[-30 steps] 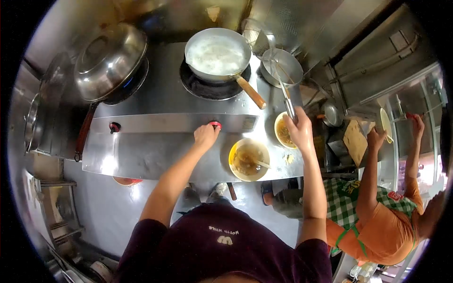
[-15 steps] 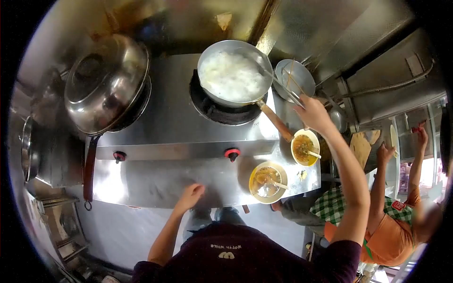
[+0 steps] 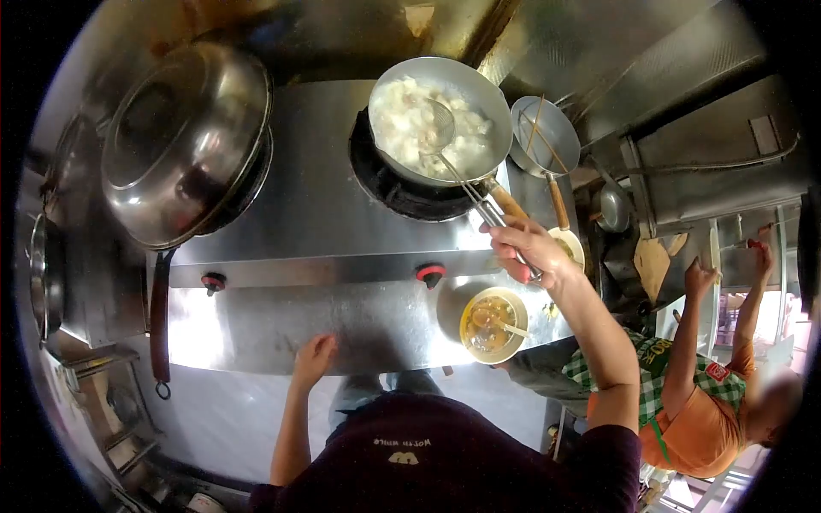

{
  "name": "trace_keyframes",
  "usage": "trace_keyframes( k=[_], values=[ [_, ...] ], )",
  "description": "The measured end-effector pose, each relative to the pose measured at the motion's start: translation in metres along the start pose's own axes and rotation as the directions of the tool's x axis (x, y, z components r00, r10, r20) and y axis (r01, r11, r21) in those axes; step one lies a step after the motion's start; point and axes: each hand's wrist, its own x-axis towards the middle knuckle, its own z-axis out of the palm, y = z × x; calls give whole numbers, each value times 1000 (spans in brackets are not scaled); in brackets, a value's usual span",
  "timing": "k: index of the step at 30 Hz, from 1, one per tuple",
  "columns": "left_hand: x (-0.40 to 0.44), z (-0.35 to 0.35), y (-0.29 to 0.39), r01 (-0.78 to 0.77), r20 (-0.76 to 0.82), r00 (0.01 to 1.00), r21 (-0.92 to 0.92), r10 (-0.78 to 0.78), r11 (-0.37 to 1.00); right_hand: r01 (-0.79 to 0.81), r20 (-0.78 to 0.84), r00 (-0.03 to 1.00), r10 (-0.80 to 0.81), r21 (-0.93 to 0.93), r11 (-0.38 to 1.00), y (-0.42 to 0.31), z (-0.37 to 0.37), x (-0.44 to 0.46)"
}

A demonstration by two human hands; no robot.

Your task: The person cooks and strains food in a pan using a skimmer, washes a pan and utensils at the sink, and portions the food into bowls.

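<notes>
My right hand (image 3: 532, 248) grips the metal handle of a strainer (image 3: 440, 128), whose mesh head lies in the saucepan (image 3: 501, 111) among pale, lumpy food in cloudy liquid. The saucepan stands on the right burner (image 3: 369, 175), its wooden handle (image 3: 506, 201) pointing toward my right hand. My left hand (image 3: 316, 355) hovers at the counter's front edge, fingers curled together, with nothing visible in it. A bowl of soup with a spoon (image 3: 493, 325) sits on the counter below my right hand. Behind that hand, a second bowl (image 3: 569, 245) is partly hidden.
A large domed metal lid (image 3: 184, 145) covers the left burner. Two red-rimmed knobs (image 3: 214, 283) (image 3: 430, 274) are on the stove front. Right of the saucepan is a smaller pan (image 3: 547, 132) with chopsticks. A co-worker (image 3: 697, 410) with raised hands stands at the right.
My left hand has left the right knob and moved down and left. My right hand has brought the strainer from the smaller pan's side into the saucepan.
</notes>
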Motion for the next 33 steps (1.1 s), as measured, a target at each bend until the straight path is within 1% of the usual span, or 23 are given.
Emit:
trace_keyframes(
  k=[2, 3, 4, 6, 10, 11, 12, 14, 15, 18, 19, 20, 22, 25, 27, 28, 30, 31, 33],
  values=[
    [-7, 0, 12, 12, -10, 1000, -43, -12, 999, 42, 38, 998, -48, 135, 990, 15, -5, 3],
    [-12, -1, 21, 18, -16, 1000, -64, -19, 998, 55, 22, 998, -59, 152, 987, 16, -3, -4],
    [-16, -1, 28, 17, -28, 999, -56, -18, 998, 64, -13, 998, -63, 124, 990, 16, -2, -11],
    [-23, 0, 37, 13, -48, 999, -44, -15, 999, 80, -85, 994, -74, 64, 995, 14, -2, -27],
    [-19, 4, 22, -14, -15, 1000, -34, 13, 999, 125, -184, 969, -166, -214, 969, 11, -10, -48],
    [-17, 5, 23, -14, -1, 1000, -25, 14, 1000, 98, -210, 963, -172, -321, 942, 7, -12, -53],
    [-16, 6, 23, -14, 14, 1000, -17, 14, 1000, 124, -231, 941, -247, -445, 887, 7, -13, -54],
    [-15, 9, 26, -26, 20, 999, 4, 26, 1000, 148, -240, 885, -400, -669, 729, 9, -19, -53],
    [-15, 10, 28, -32, 22, 999, 14, 32, 999, 237, -53, 792, -608, -891, 387, 12, -32, -42],
    [-15, 13, 30, 9, 30, 1000, -38, -7, 999, 84, -90, 731, -676, -972, 220, 0, -35, -39],
    [-17, 13, 29, 12, 27, 1000, -33, -11, 999, 31, -30, 649, -761, -997, 66, 2, -48, -28],
    [-18, 12, 26, 16, 24, 1000, -27, -15, 1000, -26, -6, 634, -774, -1000, -14, -6, -48, -22],
    [-20, 10, 20, 18, 19, 1000, -26, -18, 999, -142, -2, 633, -774, -983, -114, -21, -47, -8],
    [-26, 8, 20, 16, 7, 1000, -16, -16, 1000, -220, -21, 691, -722, -958, -183, -36, -56, 14],
    [-32, 8, 33, 16, -9, 1000, 22, -16, 1000, -234, -21, 710, -704, -950, -209, -36, -57, 12],
    [-33, 7, 31, 11, -7, 1000, 0, -11, 1000, -240, -20, 721, -693, -945, -223, -36, -58, 10],
    [-34, 9, 23, 1, -5, 1000, -49, -1, 999, -140, -33, 742, -669, -984, -107, -32, -64, -2],
    [-33, 9, 20, -5, -2, 1000, -38, 5, 999, -90, -35, 754, -656, -995, -50, -28, -64, -9],
    [-32, 11, 20, -20, 2, 1000, -17, 20, 1000, 18, -125, 834, -538, -967, 253, -25, -49, -30]
  ],
)
